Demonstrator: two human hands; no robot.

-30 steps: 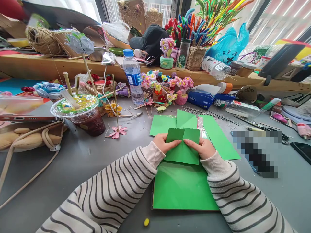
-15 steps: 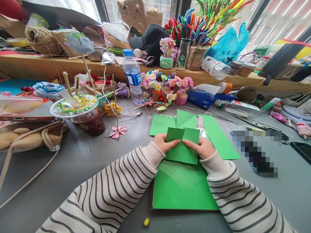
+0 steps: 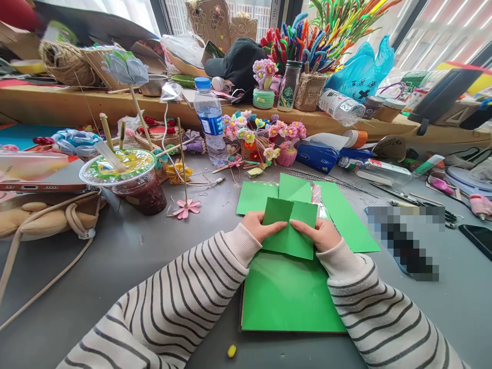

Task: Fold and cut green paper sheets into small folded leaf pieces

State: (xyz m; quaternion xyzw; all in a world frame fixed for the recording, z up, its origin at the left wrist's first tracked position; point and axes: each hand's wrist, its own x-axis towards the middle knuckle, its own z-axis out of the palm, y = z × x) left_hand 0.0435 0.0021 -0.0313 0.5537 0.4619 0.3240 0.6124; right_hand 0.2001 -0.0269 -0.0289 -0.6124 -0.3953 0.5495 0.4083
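Note:
Between my two hands is a square of green paper (image 3: 288,241), creased and split at its top middle, so two flaps stand apart. My left hand (image 3: 259,227) pinches its left side, thumb on the front, other fingers hidden behind. On the right side my right hand (image 3: 322,234) pinches it the same way, and the thumb tips nearly meet at the split. Beneath the hands lies a stack of larger green sheets (image 3: 292,297). Further green pieces, one a cut square (image 3: 257,197) and one a sheet (image 3: 348,218), lie just beyond.
A lidded drink cup (image 3: 132,184) stands left, near a pink paper flower (image 3: 186,208). Behind are a water bottle (image 3: 210,123), crocheted flowers (image 3: 249,128) and a blue tissue pack (image 3: 319,154). Scissors (image 3: 426,207) and a phone (image 3: 478,238) lie right. A yellow bit (image 3: 231,351) is near the front.
The paper's upper flaps have tilted up slightly and opened flatter toward me. Both hands keep their pinch in nearly the same place.

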